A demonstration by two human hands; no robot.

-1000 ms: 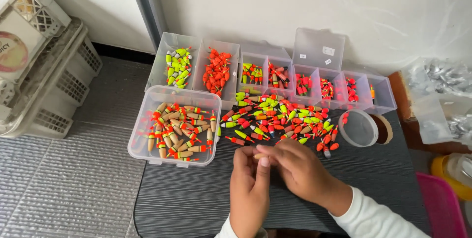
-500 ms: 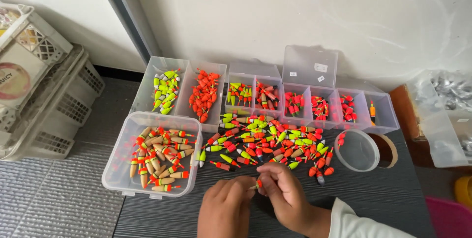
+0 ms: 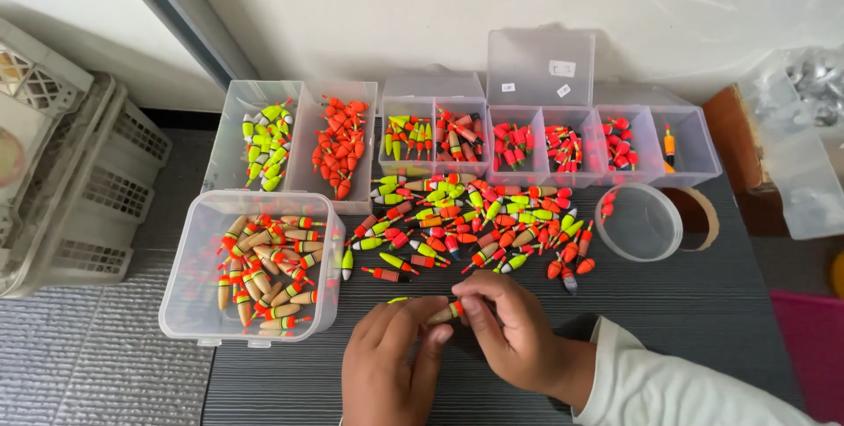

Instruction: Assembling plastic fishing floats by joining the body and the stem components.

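Float [image 3: 442,312] in hand is a small fishing bobber with a wood-coloured body and an orange-red end, pinched between both hands just above the near part of the dark tabletop [image 3: 703,320]; its long axis lies roughly across the view, tilted a little, with the orange end pointing right and slightly away and the tan end pointing left toward the person. The left hand [image 3: 391,364] curls its fingertips on the tan end, and the right hand [image 3: 514,329], in a white sleeve, closes thumb and forefinger on the orange end. A thin yellow-green tip [image 3: 397,300] shows just beside the left fingers; whether it belongs to the same float I cannot tell. Just beyond the hands a loose heap of floats [image 3: 475,224] in orange, yellow-green and tan is spread on the tabletop, lying in all directions. To the left stands a clear square tub [image 3: 189,303] filled with tan-bodied floats. Behind the heap runs a row of clear compartment boxes [image 3: 646,140], sorted by colour: yellow-green, then orange, then mixed small ones. One box has its lid [image 3: 538,65] raised upright, bearing small white rectangular labels [image 3: 561,68]. A round clear lid [image 3: 640,222] lies right of the heap, with a brown tape ring [image 3: 708,215] partly behind it. White plastic crates [image 3: 79,180] stand on the floor at far left.
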